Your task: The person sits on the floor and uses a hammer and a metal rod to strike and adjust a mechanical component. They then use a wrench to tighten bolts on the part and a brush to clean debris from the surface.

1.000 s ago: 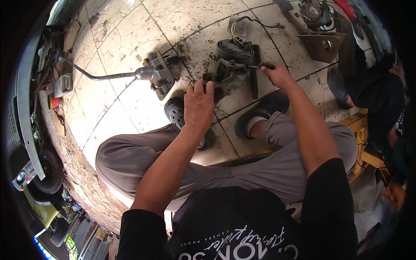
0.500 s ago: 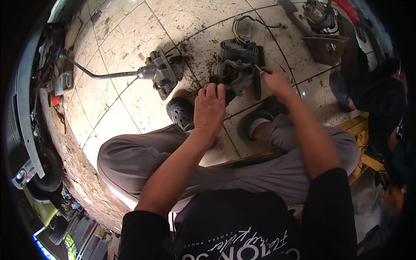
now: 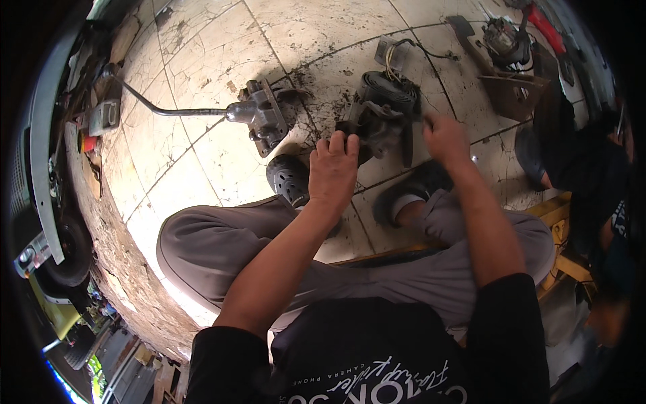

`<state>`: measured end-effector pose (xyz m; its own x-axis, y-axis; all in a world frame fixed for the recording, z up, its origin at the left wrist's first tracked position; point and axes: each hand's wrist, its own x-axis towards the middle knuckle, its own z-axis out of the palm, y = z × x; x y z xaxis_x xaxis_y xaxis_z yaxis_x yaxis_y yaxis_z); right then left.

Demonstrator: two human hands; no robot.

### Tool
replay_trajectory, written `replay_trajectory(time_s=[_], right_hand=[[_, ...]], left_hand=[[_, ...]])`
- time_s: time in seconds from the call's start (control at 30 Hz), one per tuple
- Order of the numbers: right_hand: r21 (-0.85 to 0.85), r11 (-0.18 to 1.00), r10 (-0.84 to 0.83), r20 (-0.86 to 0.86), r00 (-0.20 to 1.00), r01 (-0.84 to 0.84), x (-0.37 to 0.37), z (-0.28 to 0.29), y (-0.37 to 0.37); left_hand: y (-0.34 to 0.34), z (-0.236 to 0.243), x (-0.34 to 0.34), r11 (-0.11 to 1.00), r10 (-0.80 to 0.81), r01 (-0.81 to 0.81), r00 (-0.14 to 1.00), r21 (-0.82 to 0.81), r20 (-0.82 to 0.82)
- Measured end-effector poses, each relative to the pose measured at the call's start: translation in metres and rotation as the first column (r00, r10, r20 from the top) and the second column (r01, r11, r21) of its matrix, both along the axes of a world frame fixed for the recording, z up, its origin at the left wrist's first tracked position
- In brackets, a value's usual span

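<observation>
A greasy dark metal assembly [image 3: 382,128] with a round ribbed cover [image 3: 389,89] and pale wires [image 3: 390,62] lies on the tiled floor between my feet. My left hand [image 3: 333,168] is closed over its near left edge, the fingertips curled out of sight. Just beyond its right side is my right hand [image 3: 447,140], closed in a fist and slightly apart from the metal. A thin tool showed at those fingers a moment ago; now it is mostly hidden. Left of the assembly lies a dark gear-lever housing [image 3: 259,116] with its long bent lever [image 3: 168,112].
Dirt is scattered over the tiles [image 3: 202,47]. At the far right are a rusty bracket [image 3: 513,94], a motor-like part [image 3: 501,37] and a red-handled tool [image 3: 546,28]. Another person's dark shoe [image 3: 529,151] is at right. Metal clutter [image 3: 104,121] lines the left edge.
My right hand has pulled a little to the right, away from the assembly's side. My left hand keeps its hold. The whole view has shifted slightly.
</observation>
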<state>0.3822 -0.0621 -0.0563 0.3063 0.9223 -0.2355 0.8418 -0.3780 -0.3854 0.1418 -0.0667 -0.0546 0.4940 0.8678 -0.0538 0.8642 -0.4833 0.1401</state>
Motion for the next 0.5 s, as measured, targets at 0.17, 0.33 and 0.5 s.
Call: replay_trajectory(time_s=[0.17, 0.33, 0.5], right_hand=[[0.083, 0.992, -0.088, -0.036, 0.995, 0.091, -0.005, 0.008, 0.010], [0.160, 0.985, -0.063, -0.056, 0.996, 0.071, 0.004, 0.014, 0.021], [0.195, 0.980, 0.041, -0.038, 0.998, -0.033, -0.012, 0.020, 0.026]], left_hand=[[0.003, 0.004, -0.004, 0.999, 0.017, -0.018, 1.000, -0.049, -0.019], [-0.005, 0.003, 0.005, 0.998, -0.061, 0.059, 0.997, 0.030, 0.048], [-0.019, -0.004, 0.020, 0.987, -0.132, 0.127, 0.990, 0.097, 0.045]])
